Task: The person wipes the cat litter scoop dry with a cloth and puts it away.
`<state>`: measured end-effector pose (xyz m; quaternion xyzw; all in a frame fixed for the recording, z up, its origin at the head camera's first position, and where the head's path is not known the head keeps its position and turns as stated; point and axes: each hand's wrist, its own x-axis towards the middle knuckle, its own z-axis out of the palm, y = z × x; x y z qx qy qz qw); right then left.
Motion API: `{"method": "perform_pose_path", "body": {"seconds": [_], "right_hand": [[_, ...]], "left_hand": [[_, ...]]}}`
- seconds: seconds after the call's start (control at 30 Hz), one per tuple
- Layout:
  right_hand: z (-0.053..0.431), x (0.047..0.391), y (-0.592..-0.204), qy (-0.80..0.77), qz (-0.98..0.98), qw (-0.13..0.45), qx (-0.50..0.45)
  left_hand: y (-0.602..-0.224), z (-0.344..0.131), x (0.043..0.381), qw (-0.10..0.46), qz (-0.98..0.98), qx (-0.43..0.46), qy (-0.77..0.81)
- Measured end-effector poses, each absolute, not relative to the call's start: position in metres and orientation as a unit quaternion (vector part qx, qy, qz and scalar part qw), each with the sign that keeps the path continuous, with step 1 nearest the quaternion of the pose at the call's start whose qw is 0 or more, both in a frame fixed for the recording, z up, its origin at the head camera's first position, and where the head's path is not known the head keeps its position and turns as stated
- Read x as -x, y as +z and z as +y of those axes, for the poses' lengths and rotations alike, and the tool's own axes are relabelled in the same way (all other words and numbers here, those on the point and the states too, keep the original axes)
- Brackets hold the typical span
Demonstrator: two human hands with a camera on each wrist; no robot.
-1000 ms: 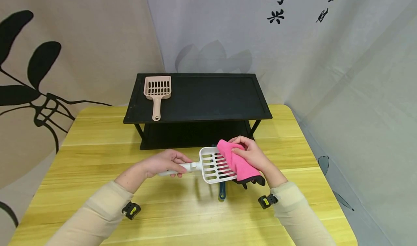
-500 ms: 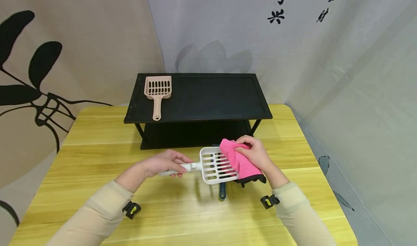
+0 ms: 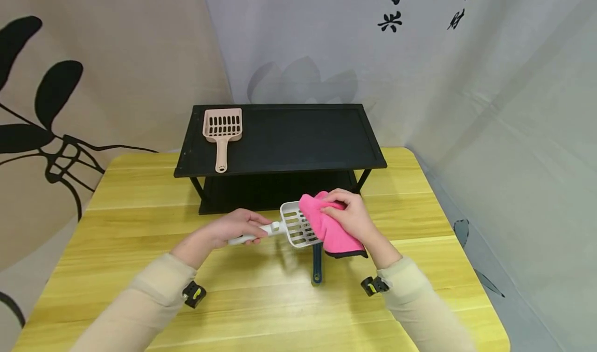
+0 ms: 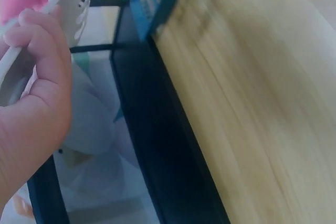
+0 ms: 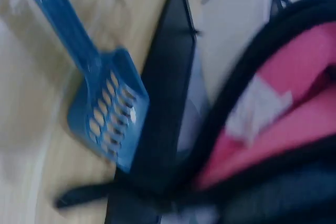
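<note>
My left hand (image 3: 238, 226) grips the handle of a white slotted litter scoop (image 3: 291, 222), held above the table with its head toward the right. A pink cloth (image 3: 333, 230) with black edging is pinched in my right hand (image 3: 350, 214) and covers the far right part of the scoop's head. Below them a blue litter scoop (image 5: 110, 103) lies on the table; in the head view only its handle (image 3: 317, 264) shows. The right wrist view is mostly filled by the cloth (image 5: 294, 72), blurred, with a white label inside.
A black two-tier rack (image 3: 298, 139) stands at the back of the wooden table (image 3: 261, 305). On its top tier, at the left, lies a beige litter scoop (image 3: 222, 126). A printed curtain (image 3: 298, 25) hangs behind.
The cloth and my right hand have shifted left across the white scoop's head. The scoop has tilted and risen slightly in view, and the blue handle shows more.
</note>
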<state>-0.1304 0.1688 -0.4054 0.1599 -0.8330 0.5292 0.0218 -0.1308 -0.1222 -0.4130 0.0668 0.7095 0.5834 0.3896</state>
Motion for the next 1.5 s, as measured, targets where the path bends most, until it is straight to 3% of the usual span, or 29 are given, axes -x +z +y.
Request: {"method": "perform_pose_path", "body": {"seconds": [0.43, 0.7, 0.97, 1.17, 1.33, 1.5], "right_hand": [[0.148, 0.117, -0.421, 0.409, -0.879, -0.049, -0.24], [0.155, 0.119, -0.423, 0.293, -0.906, -0.055, -0.301], [0.182, 0.124, -0.42, 0.223, -0.925, 0.007, -0.308], [0.195, 0.129, -0.406, 0.265, -0.926, 0.052, -0.264], [0.18, 0.133, -0.39, 0.31, -0.916, 0.112, -0.23], [0.15, 0.134, -0.395, 0.299, -0.905, 0.125, -0.277]], "left_hand": [[-0.4, -0.105, 0.128, 0.385, 0.693, -0.073, 0.606], [-0.402, -0.107, 0.129, 0.386, 0.69, -0.069, 0.608], [-0.398, -0.119, 0.13, 0.379, 0.705, -0.069, 0.596], [-0.397, -0.13, 0.131, 0.388, 0.706, -0.066, 0.589], [-0.399, -0.128, 0.132, 0.397, 0.702, -0.071, 0.588], [-0.4, -0.121, 0.133, 0.395, 0.701, -0.079, 0.589]]}}
